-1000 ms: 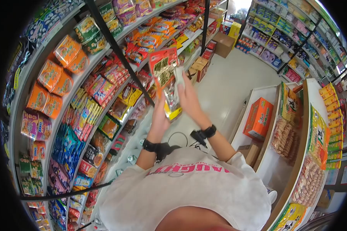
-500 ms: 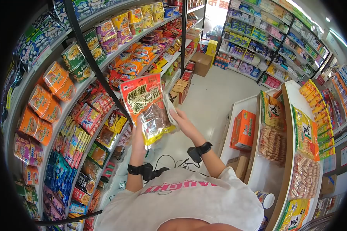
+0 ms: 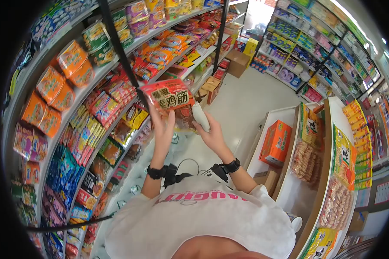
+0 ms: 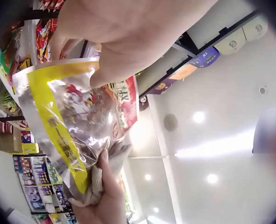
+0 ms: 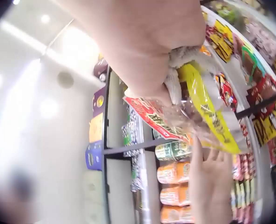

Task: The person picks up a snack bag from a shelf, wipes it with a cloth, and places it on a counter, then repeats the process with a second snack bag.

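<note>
A red, clear and yellow snack packet (image 3: 170,97) is raised between both hands, its red top band tilted and foreshortened. At its left side, the left hand (image 3: 162,129) has its thumb on one face and its fingers at the edge, partly hidden. The right hand (image 3: 212,134) grips a whitish cloth (image 3: 199,117) against the packet's right side. In the left wrist view the right thumb presses the packet (image 4: 89,112) near the bunched cloth (image 4: 93,189). The yellow band of the packet (image 5: 208,112) shows in the right wrist view, with the left hand (image 5: 212,186) below it.
Curved shelves of snacks and orange noodle tubs (image 3: 43,113) run along the left. An orange box (image 3: 275,143) sits on the right shelving, beside bagged goods. Cardboard boxes (image 3: 237,62) stand farther back, and a black cable (image 3: 188,160) hangs near the shirt.
The packet has tilted from facing the head camera to a foreshortened angle. The left hand's fingers now extend higher along its side. The cloth stays in the right hand.
</note>
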Demonstrator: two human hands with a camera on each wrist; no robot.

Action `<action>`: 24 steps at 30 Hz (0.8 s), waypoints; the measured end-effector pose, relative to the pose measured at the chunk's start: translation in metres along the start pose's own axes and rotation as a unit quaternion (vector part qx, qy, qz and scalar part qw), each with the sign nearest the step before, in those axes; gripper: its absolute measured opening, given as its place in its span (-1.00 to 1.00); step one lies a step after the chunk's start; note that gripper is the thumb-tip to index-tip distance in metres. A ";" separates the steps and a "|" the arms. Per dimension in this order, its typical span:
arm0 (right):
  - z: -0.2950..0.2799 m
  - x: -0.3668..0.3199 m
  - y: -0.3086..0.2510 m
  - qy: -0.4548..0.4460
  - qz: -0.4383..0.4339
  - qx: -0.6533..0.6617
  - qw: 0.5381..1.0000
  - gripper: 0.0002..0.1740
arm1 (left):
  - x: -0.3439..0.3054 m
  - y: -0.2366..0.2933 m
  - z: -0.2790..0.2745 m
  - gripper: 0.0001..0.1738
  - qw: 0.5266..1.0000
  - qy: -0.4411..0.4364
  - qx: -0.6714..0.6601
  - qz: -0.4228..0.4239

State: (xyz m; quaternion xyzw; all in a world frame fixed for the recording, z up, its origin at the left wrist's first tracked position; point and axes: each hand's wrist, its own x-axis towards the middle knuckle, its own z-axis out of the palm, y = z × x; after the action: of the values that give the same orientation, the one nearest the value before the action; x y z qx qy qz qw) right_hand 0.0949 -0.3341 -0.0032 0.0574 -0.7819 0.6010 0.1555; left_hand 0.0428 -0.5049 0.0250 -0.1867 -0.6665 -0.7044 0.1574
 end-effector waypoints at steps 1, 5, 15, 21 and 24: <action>0.006 -0.003 -0.001 -0.036 -0.009 -0.006 0.999 -0.35 | -0.002 0.021 0.009 -0.20 0.979 0.046 -0.119 -0.156; 0.050 -0.025 -0.032 -0.096 -0.151 -0.034 0.983 -0.18 | 0.004 -0.028 0.001 -0.32 0.924 -0.007 -0.323 -0.204; 0.040 0.050 -0.061 0.066 -0.227 -0.092 0.967 -0.29 | -0.010 0.018 0.016 -0.34 0.907 -0.026 -0.351 -0.233; 0.038 0.033 -0.078 -0.080 -0.309 -0.158 0.934 -0.32 | -0.013 0.004 0.006 -0.27 0.925 -0.060 -0.336 -0.168; 0.025 0.050 -0.067 0.005 -0.295 -0.165 0.941 -0.36 | -0.012 0.005 0.018 -0.19 0.923 -0.075 -0.311 -0.213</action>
State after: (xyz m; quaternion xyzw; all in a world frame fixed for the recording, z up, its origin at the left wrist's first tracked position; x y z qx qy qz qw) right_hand 0.0624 -0.3718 0.0685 0.2561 -0.8174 0.3904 0.3375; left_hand 0.0565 -0.4880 0.0245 -0.1322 -0.4479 -0.8770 -0.1131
